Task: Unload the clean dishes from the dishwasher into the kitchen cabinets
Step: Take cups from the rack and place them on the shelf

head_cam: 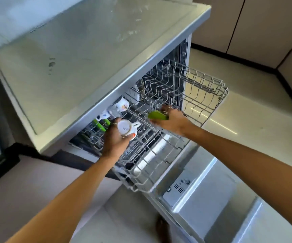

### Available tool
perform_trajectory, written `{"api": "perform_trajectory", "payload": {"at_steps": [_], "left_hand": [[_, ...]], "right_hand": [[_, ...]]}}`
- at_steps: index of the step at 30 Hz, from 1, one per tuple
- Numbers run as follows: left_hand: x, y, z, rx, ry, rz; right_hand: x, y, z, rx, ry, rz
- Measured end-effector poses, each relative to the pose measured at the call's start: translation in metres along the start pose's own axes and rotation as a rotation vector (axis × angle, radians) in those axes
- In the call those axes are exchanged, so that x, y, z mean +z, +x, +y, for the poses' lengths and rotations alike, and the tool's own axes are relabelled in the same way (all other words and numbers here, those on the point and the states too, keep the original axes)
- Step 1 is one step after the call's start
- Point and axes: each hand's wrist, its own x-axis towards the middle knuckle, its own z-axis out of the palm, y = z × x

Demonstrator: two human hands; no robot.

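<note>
The dishwasher's upper wire rack (pixel 206 95) is pulled out over the open door (pixel 203 204). My left hand (pixel 114 139) grips a white cup (pixel 126 129) upside down, its base toward me, above the rack's left side. My right hand (pixel 172 120) holds a green dish (pixel 156 115) just over the rack's middle. Further back in the rack stand a patterned white mug (pixel 123 103), another small patterned cup (pixel 104 115) and a green item (pixel 100 124), partly under the counter edge.
A pale worktop (pixel 75 67) overhangs the dishwasher. Beige cabinet doors (pixel 246 23) with a dark plinth line the far right wall. Tiled floor (pixel 246 116) lies to the right of the rack. My foot (pixel 162 227) shows beside the open door.
</note>
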Motion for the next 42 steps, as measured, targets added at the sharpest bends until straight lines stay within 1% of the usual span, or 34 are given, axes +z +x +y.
{"api": "perform_trajectory", "payload": {"at_steps": [3, 6, 9, 12, 16, 19, 23, 25, 29, 32, 35, 42], "left_hand": [[-0.016, -0.038, 0.028, 0.035, -0.022, -0.038], [-0.047, -0.071, 0.058, 0.091, 0.017, 0.034], [-0.083, -0.1, 0.093, 0.156, 0.023, 0.143], [-0.124, -0.124, 0.122, 0.204, -0.016, 0.322], [-0.181, -0.146, 0.137, 0.231, 0.014, 0.476], [-0.237, -0.168, 0.128, 0.169, 0.038, 0.549], [-0.315, -0.21, 0.096, 0.074, 0.037, 0.662], [-0.353, -0.236, 0.084, 0.066, 0.048, 0.75], [-0.415, -0.263, 0.068, 0.036, 0.111, 0.895], [-0.477, -0.276, 0.054, 0.073, 0.15, 1.007], [-0.536, -0.281, 0.041, 0.123, 0.188, 1.063], [-0.677, -0.267, 0.009, 0.199, 0.171, 1.062]], "right_hand": [[-0.016, -0.051, -0.017, -0.094, -0.137, -0.028], [-0.038, -0.098, -0.047, -0.199, -0.185, -0.051], [-0.056, -0.134, -0.091, -0.282, -0.133, 0.038], [-0.059, -0.158, -0.14, -0.376, -0.095, 0.128], [-0.051, -0.175, -0.199, -0.51, -0.117, 0.151], [-0.042, -0.188, -0.249, -0.587, -0.148, 0.126], [-0.006, -0.199, -0.32, -0.692, -0.186, 0.073], [0.022, -0.211, -0.356, -0.767, -0.2, 0.047], [0.068, -0.229, -0.406, -0.883, -0.243, -0.016], [0.102, -0.238, -0.456, -0.982, -0.233, -0.056], [0.132, -0.24, -0.505, -1.047, -0.225, -0.06], [0.194, -0.229, -0.631, -1.137, -0.158, 0.006]]}}
